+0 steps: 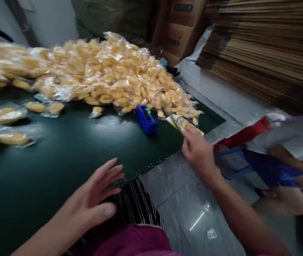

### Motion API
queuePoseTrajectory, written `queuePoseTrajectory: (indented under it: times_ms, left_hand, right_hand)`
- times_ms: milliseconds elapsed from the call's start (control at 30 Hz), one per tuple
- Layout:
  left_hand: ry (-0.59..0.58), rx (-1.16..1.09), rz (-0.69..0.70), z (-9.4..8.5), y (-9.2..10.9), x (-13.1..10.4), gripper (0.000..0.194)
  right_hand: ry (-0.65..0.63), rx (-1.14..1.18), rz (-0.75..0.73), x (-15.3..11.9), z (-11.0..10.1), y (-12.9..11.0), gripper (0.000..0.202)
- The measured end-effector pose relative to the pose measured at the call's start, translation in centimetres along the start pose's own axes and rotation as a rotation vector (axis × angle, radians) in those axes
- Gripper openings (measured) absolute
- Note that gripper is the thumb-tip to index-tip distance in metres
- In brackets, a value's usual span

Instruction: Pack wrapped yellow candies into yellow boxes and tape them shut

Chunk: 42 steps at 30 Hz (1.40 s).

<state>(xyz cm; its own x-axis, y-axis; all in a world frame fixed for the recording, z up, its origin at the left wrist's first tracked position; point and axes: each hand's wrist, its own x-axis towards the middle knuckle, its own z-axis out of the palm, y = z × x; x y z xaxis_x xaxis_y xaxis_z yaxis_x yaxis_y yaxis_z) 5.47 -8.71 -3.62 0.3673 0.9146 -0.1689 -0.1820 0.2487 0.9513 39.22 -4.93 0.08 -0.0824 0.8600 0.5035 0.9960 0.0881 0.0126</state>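
My left hand (95,195) hangs over the near edge of the dark green table (87,149), fingers spread and holding nothing. At the table's right edge my right hand (198,149) has its fingers closed on a flat printed packet (184,124) in white and yellow. Left of that packet stands a blue tape dispenser (146,120) with a small green roll. A large heap of yellow, clear-wrapped pieces (119,71) covers the far part of the table.
Several loose wrapped pieces (14,138) lie at the left. Stacked flat cardboard (263,53) and printed boxes (179,35) stand behind. A seated person (276,167) is at the right, beyond a strip of tiled floor (178,199).
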Motion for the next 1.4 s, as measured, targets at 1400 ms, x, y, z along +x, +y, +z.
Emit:
queuePoseTrajectory:
  times_ms: [1400]
  left_hand:
    - [0.133,0.358,-0.054,-7.0,5.7,-2.3,0.020]
  right_hand:
    - [-1.582,1.768,0.204,3.1,3.8,-18.6,0.068]
